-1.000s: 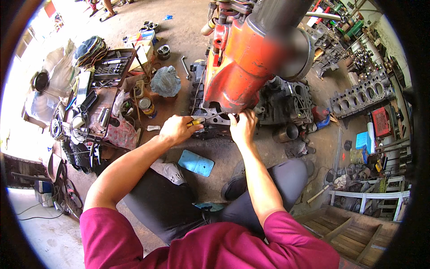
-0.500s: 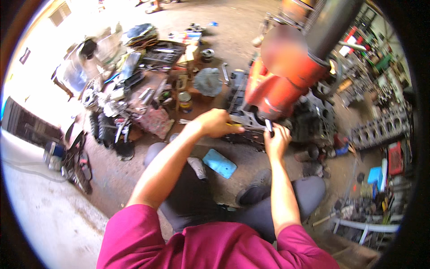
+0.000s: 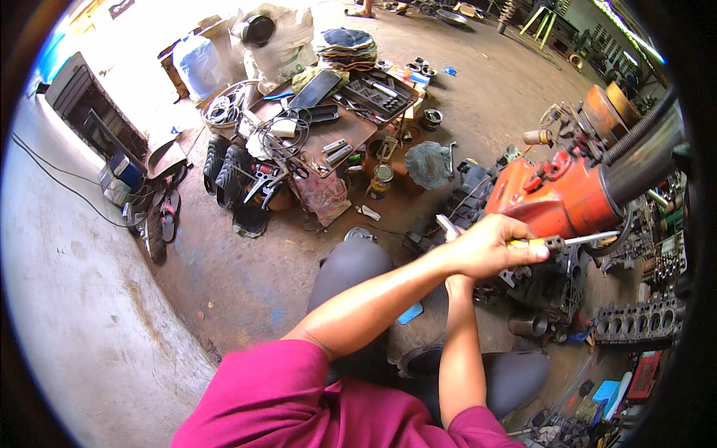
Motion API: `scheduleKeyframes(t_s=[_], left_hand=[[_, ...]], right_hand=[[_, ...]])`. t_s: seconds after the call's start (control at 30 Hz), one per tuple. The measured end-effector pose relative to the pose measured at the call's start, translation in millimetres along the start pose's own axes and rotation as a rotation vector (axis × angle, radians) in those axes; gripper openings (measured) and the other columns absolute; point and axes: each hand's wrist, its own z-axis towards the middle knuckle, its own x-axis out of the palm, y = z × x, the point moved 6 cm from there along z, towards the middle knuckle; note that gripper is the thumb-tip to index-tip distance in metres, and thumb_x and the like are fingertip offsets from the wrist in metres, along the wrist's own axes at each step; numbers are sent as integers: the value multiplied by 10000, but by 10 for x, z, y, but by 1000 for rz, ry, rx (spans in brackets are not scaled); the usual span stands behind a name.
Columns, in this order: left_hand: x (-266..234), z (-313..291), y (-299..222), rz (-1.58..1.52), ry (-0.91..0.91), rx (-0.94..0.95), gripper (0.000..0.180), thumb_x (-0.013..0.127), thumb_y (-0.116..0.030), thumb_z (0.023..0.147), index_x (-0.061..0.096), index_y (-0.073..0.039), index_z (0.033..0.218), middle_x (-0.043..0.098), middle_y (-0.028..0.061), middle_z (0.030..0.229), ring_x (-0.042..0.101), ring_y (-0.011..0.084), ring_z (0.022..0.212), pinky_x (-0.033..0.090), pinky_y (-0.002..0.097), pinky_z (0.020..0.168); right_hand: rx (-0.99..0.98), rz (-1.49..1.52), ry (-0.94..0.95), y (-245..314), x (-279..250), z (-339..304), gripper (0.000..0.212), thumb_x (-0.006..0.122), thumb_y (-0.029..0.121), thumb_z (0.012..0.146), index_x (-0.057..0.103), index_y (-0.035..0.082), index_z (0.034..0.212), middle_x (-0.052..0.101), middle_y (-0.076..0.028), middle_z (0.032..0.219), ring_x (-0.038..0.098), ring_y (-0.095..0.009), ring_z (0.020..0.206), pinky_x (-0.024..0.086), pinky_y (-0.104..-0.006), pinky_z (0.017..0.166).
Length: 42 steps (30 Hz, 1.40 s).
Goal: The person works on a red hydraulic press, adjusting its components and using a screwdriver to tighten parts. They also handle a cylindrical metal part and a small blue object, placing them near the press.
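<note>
My left hand (image 3: 489,246) is closed around a screwdriver (image 3: 515,244) with a yellow handle. Its flat metal shaft points right, in front of a red machine part (image 3: 549,196). My right hand (image 3: 458,282) is beneath the left wrist, its fingers hidden behind the left hand and forearm. A pale, flat-ended piece (image 3: 447,225) juts up beside the left hand; what holds it is hidden. Dark, greasy engine parts (image 3: 571,280) lie under and around the red part.
A low table (image 3: 357,134) at left carries tools, cables and a socket tray (image 3: 377,95). A can (image 3: 382,178) and a grey-blue cloth-like piece (image 3: 427,164) are on the floor. An engine block (image 3: 638,325) lies at right, and a pale wall (image 3: 82,276) rises at left.
My view has swung left. The left hand has crossed over the right wrist, and the screwdriver's shaft now shows plainly. The right hand's fingers, seen before around a slim tool, are now covered.
</note>
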Motion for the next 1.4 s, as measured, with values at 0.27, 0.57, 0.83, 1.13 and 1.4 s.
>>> scheduleKeyframes(t_s=[0.27,0.57,0.83,1.13,1.4], left_hand=[[-138,-49,-171,73,-79,158,471,756,-449,935,734,15,1015,705,120,807,687,179,768,531,341,698],[-377,-91,-64,6,-152,65,433,749,-411,952,736,15,1027,709,121,797,689,166,757,535,343,697],[-262,-117,-130,71,-158,101,426,756,-406,944,733,14,1016,691,115,773,696,191,744,539,349,696],[-158,-88,-175,29,-113,162,398,741,-383,960,729,11,1018,712,128,818,702,225,751,547,364,709],[-262,-120,-241,8,-174,210,371,756,-343,954,712,16,1032,704,120,822,688,196,742,546,349,700]], right_hand=[[478,33,450,-775,1339,166,188,663,221,1013,647,40,1061,714,-87,946,650,-175,844,514,-311,713],[684,302,406,-922,1718,27,200,680,269,1001,656,71,1017,690,-79,913,637,-193,831,494,-323,719],[829,42,317,-1005,1600,83,441,626,404,1041,424,190,712,301,55,527,301,-98,399,244,-278,412],[787,-213,479,-1263,1732,82,408,652,328,1036,434,173,726,358,51,533,320,-80,385,245,-262,390],[5,-1454,981,-1561,2465,475,363,730,370,912,696,10,937,734,-233,931,704,-439,901,536,-499,800]])
